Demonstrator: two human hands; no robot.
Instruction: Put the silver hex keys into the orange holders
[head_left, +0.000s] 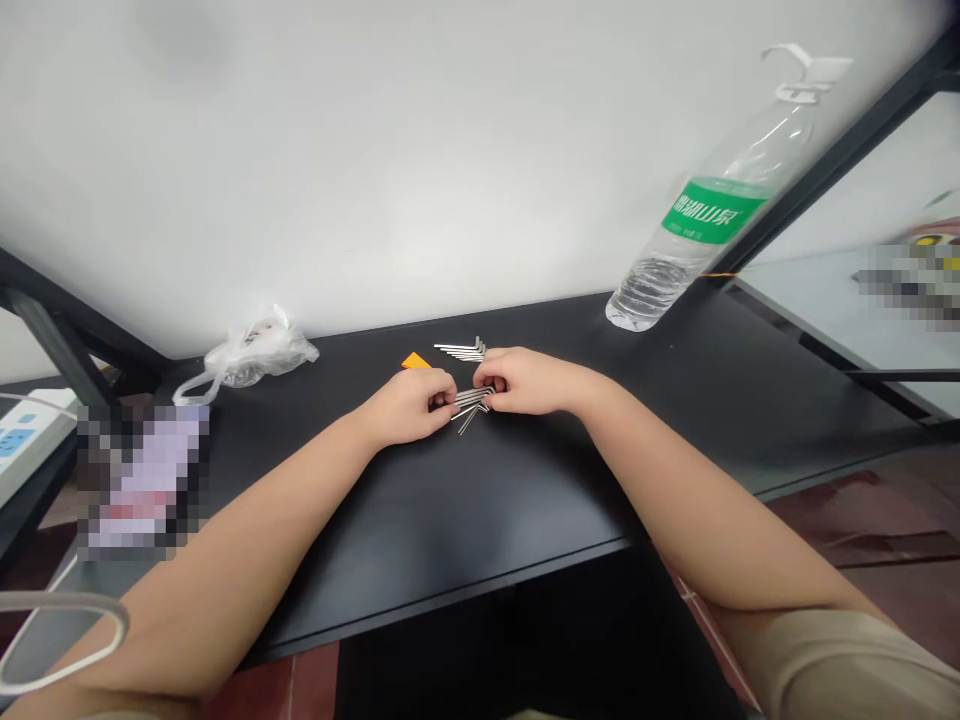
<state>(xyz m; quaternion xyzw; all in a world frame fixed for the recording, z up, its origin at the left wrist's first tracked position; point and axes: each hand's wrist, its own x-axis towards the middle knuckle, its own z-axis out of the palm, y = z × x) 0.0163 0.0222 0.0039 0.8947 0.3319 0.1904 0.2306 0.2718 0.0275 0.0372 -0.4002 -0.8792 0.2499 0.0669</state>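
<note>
Between my two hands lies a bunch of silver hex keys [471,398], with their short bent ends towards the right. My left hand [414,405] has its fingers curled round the long ends. On the other side, my right hand [521,380] pinches near the bends. A few thinner keys fan out below, close to the tabletop. Just behind my hands, more hex keys [463,350] lie side by side on the black table [480,510], partly covered by my right fingertips. An orange piece [415,361] shows behind my left hand, its lower part hidden.
A large water bottle [686,230] with a green label stands at the back right against the wall. At the back left sits a crumpled clear plastic bag [259,350]. A blurred-out purple item [154,475] is at the left edge, near a white cable [67,600].
</note>
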